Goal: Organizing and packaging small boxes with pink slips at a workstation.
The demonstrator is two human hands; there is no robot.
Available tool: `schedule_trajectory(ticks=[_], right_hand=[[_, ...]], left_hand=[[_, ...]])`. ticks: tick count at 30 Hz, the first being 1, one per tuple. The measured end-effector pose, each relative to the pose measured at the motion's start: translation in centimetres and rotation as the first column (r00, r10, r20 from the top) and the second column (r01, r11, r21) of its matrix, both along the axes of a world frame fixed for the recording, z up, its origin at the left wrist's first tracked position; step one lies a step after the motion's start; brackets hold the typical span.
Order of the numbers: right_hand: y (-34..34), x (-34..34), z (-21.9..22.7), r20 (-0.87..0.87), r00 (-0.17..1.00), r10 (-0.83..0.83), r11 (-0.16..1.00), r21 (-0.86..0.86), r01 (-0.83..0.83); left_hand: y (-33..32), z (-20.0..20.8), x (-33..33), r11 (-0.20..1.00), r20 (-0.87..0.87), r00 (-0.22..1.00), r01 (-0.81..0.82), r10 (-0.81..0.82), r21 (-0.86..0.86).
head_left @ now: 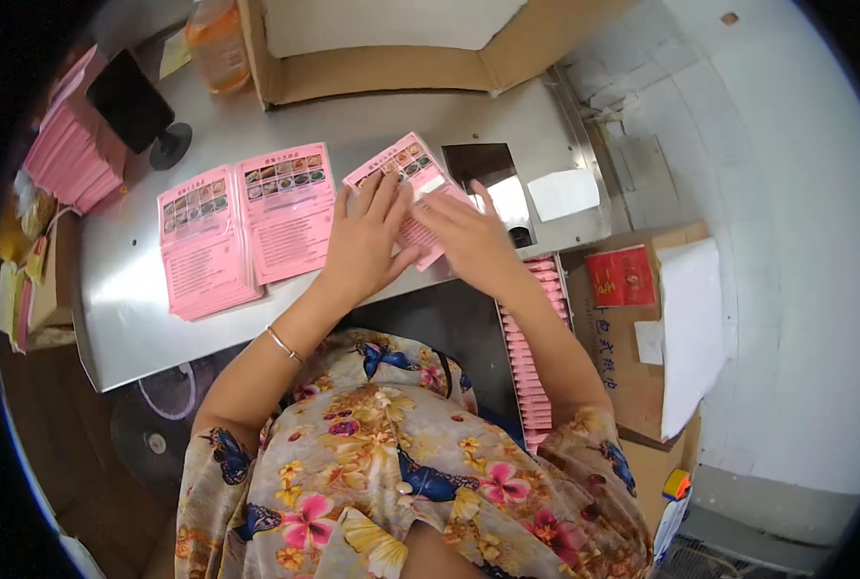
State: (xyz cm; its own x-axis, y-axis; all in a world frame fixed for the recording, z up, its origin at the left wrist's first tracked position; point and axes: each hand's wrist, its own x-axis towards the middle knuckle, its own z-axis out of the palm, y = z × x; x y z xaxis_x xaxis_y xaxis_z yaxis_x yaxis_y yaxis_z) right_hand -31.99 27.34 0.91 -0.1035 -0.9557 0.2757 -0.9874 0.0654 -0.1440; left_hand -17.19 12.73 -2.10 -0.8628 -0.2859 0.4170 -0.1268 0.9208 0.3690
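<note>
A pink printed packet (401,159), with rows of small food pictures near its top, lies tilted at the front of the steel table. My left hand (372,227) rests on it palm down, fingers stretched out and thumb apart. My right hand (464,236) lies flat across its right side, slightly blurred, with the little finger spread away. The two hands hide much of the packet's lower half. To their left are two neat piles of like packets, a left pile (203,251) and a right pile (285,212), side by side and nearly touching.
A phone-like black device (131,101) on a stand and more pink packets (75,145) are at far left. An open cardboard box (382,82) and orange bottle (218,48) stand behind. A narrow tray of pink packets (531,357) sits below my right forearm.
</note>
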Motion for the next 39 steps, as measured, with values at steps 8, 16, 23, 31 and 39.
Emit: schedule_trajectory(ticks=[8,16,23,31,39], right_hand=[[7.7,-9.2,2.0,-0.121,0.824,-0.553,0.807,-0.322,0.495],[8.2,-9.2,0.9,0.126,0.782,-0.611,0.773,-0.121,0.623],[7.9,-9.6,0.5,-0.048,0.853,-0.52,0.813,-0.334,0.477],[7.3,-9.3,1.3,0.13,0.754,-0.644,0.746,-0.107,0.657],[10.1,-13.5,-1.1,-0.003,0.874,-0.486,0.834,-0.3,0.462]], left_hand=[[0.2,2.2,-1.2,0.919,-0.228,0.891,0.382,-0.394,-0.097],[0.2,1.0,-1.1,0.917,0.051,0.916,0.396,-0.398,0.052],[0.1,0.5,0.5,0.964,-0.126,0.963,0.251,-0.239,0.086],[0.2,0.4,1.1,0.957,-0.1,0.97,0.237,-0.223,0.164],[-1.2,0.3,2.7,0.945,-0.028,0.945,0.325,-0.325,0.017]])
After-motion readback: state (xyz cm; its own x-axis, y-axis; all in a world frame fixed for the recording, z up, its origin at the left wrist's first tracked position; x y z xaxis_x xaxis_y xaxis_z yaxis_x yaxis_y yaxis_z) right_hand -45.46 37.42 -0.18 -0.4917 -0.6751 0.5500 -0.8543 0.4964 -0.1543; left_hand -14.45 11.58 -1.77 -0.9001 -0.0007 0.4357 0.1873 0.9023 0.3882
